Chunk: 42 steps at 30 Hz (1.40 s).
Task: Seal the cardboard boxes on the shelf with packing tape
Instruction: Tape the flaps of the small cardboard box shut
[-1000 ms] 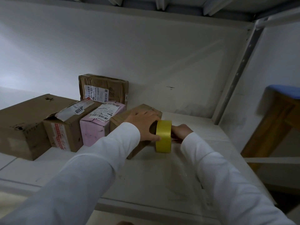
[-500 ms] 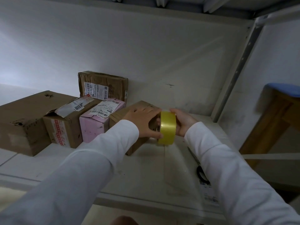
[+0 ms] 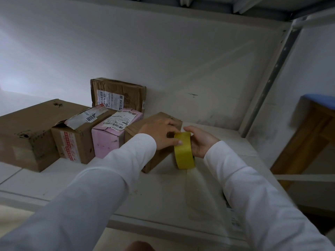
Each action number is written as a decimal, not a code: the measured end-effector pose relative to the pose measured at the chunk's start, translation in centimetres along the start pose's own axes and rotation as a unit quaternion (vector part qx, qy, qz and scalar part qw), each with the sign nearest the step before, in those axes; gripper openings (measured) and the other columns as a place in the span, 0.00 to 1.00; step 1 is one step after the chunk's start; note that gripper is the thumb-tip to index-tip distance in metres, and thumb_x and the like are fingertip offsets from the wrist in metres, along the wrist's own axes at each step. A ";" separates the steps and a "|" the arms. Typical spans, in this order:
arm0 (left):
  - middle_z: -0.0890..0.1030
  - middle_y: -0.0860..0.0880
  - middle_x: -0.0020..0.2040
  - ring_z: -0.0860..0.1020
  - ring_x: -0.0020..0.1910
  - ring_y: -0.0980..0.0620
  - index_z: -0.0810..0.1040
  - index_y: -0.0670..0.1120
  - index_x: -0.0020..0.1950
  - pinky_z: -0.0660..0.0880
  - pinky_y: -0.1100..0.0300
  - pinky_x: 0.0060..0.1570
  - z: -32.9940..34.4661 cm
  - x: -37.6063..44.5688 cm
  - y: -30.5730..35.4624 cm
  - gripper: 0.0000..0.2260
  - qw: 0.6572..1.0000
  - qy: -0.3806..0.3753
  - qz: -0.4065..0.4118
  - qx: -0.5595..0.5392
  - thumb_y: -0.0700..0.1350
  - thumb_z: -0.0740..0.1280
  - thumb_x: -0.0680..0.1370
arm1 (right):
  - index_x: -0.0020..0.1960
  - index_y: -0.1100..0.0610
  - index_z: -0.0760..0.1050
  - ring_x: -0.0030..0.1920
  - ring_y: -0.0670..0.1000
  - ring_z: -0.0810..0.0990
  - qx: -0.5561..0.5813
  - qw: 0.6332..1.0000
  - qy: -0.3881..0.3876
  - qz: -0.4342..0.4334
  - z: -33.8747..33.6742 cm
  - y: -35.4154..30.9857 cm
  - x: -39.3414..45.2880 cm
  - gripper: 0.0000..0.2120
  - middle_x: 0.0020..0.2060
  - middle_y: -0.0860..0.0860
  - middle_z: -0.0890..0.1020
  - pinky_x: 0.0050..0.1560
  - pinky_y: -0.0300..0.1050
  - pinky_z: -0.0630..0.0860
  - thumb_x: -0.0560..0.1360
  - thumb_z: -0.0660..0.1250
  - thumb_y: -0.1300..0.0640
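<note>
A small brown cardboard box (image 3: 155,163) stands on the white shelf (image 3: 163,192), at the right end of a row of boxes. My left hand (image 3: 159,134) rests on its top near the right edge, fingers spread, with the thumb touching a yellow roll of packing tape (image 3: 184,153). The roll stands on edge beside the box's right side, tilted. My right hand (image 3: 201,142) grips the roll from the right, fingers curled over its top. Whether a strip of tape is pulled out is hidden by the hands.
To the left stand a pink box (image 3: 105,142), a brown box with a torn label (image 3: 76,140) and a large brown box (image 3: 27,134). Another brown box (image 3: 119,95) leans on the back wall. A metal upright (image 3: 268,84) and a wooden stool (image 3: 308,138) are at the right.
My right hand came from behind the roll round to its right side. The roll rose to the box's top edge, then dropped slightly and tilted. My left hand stayed on the box.
</note>
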<state>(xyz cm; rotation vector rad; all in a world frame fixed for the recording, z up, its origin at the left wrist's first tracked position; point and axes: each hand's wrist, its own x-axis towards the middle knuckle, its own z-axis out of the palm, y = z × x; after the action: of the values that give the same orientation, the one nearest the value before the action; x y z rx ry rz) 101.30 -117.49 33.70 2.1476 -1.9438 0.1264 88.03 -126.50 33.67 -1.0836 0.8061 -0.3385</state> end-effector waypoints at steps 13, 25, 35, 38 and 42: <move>0.71 0.54 0.69 0.64 0.70 0.50 0.73 0.56 0.67 0.61 0.51 0.67 0.7 -0.3 0.9 0.18 0.976 0.068 0.089 0.185 0.57 0.53 0.81 | 0.54 0.59 0.76 0.32 0.55 0.84 0.005 1.000 0.003 0.003 -1.3 0.7 -0.1 0.16 0.34 0.58 0.84 0.40 0.50 0.79 0.81 0.56 0.49; 0.82 0.50 0.48 0.78 0.46 0.50 0.80 0.48 0.50 0.68 0.50 0.54 5.1 -1.4 2.7 0.10 0.851 0.356 0.309 0.232 0.47 0.63 0.72 | 0.68 0.66 0.67 0.47 0.61 0.80 0.200 0.976 0.080 -0.013 -3.0 0.8 -0.2 0.22 0.43 0.65 0.81 0.47 0.56 0.72 0.83 0.47 0.53; 0.53 0.46 0.78 0.54 0.76 0.47 0.47 0.45 0.78 0.55 0.52 0.72 4.9 -1.6 4.8 0.44 0.984 0.066 0.062 0.157 0.57 0.69 0.73 | 0.49 0.55 0.76 0.31 0.50 0.74 -0.046 0.998 0.010 -0.036 -2.4 1.8 -1.0 0.27 0.30 0.53 0.76 0.37 0.43 0.74 0.76 0.53 0.33; 0.58 0.47 0.76 0.58 0.74 0.48 0.50 0.46 0.78 0.56 0.56 0.70 3.1 -1.2 5.4 0.37 0.997 0.065 0.026 0.036 0.60 0.63 0.76 | 0.56 0.58 0.78 0.38 0.53 0.78 -0.125 0.988 -0.009 -0.086 -2.8 1.4 -1.7 0.26 0.38 0.55 0.79 0.46 0.46 0.77 0.76 0.58 0.38; 0.78 0.46 0.58 0.75 0.57 0.46 0.75 0.48 0.64 0.70 0.54 0.57 0.0 0.1 5.2 0.20 0.988 0.071 -0.042 -0.134 0.59 0.55 0.80 | 0.57 0.56 0.77 0.52 0.54 0.80 -0.130 0.983 -0.048 -0.118 -3.0 0.8 -3.0 0.21 0.52 0.57 0.82 0.60 0.50 0.73 0.80 0.54 0.44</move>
<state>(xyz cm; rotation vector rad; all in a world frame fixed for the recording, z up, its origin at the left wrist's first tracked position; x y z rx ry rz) 96.16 -118.00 34.37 1.9836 -1.6821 0.0027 83.74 -126.25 33.53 -1.4358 0.6483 -0.3834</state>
